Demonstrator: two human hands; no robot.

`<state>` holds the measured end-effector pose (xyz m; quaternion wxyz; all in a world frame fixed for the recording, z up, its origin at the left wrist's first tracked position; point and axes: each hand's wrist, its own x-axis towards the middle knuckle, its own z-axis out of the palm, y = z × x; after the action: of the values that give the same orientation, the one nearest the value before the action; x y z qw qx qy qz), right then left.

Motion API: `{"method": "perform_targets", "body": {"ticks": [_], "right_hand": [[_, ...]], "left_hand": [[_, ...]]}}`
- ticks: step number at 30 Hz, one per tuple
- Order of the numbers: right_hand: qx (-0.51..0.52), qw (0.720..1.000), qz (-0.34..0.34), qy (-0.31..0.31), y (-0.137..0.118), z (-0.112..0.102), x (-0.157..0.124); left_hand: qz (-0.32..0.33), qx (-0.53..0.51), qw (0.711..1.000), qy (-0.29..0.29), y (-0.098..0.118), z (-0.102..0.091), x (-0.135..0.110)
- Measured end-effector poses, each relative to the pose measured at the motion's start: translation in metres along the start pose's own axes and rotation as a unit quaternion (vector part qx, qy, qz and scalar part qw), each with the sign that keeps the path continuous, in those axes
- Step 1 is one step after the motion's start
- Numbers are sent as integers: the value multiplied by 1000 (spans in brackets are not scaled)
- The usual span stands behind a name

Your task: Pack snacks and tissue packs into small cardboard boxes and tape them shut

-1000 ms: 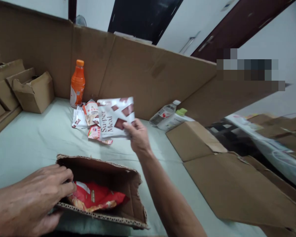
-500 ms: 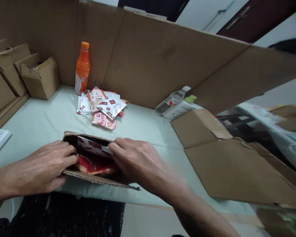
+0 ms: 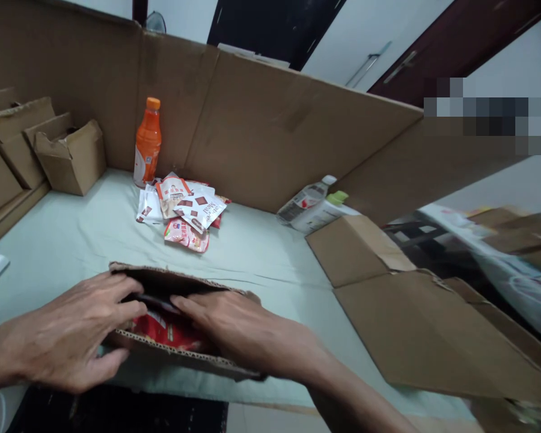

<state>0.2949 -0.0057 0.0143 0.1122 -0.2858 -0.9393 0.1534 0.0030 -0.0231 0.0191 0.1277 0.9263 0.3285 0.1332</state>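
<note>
In front of me, close to the table's near edge, a small cardboard box (image 3: 198,359) stands with its top open. My left hand (image 3: 79,325) grips its left end, fingers over the rim and thumb outside. My right hand (image 3: 234,325) reaches in from the right, its thumb side on the edge of a flat packet (image 3: 160,300) standing along the far wall; its other fingers are partly hidden. A red packet (image 3: 166,332) lies nearer to me in the box. Beyond it, several snack packets (image 3: 187,207) are piled on the pale green cloth (image 3: 90,234).
An orange bottle (image 3: 148,144) stands upright behind the pile. Small cardboard boxes (image 3: 74,156) line the left side. A clear bottle (image 3: 304,198) and a white bottle (image 3: 329,213) lean at the back right, beside a larger cardboard box (image 3: 415,319). A cardboard wall (image 3: 270,120) encloses the back.
My right hand has pushed the packet with brown squares deeper into the box, so only its edge shows. The view has tilted slightly upward. My left hand stays at the box's left end.
</note>
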Motion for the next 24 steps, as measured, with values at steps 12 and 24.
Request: {"method": "perform_targets", "body": {"ticks": [12, 24], "right_hand": [[263, 775, 508, 268, 203, 29, 83], [293, 799, 250, 461, 120, -5, 24]], "left_hand": [[12, 19, 999, 48, -22, 33, -27], [13, -36, 998, -55, -4, -5, 10]]}}
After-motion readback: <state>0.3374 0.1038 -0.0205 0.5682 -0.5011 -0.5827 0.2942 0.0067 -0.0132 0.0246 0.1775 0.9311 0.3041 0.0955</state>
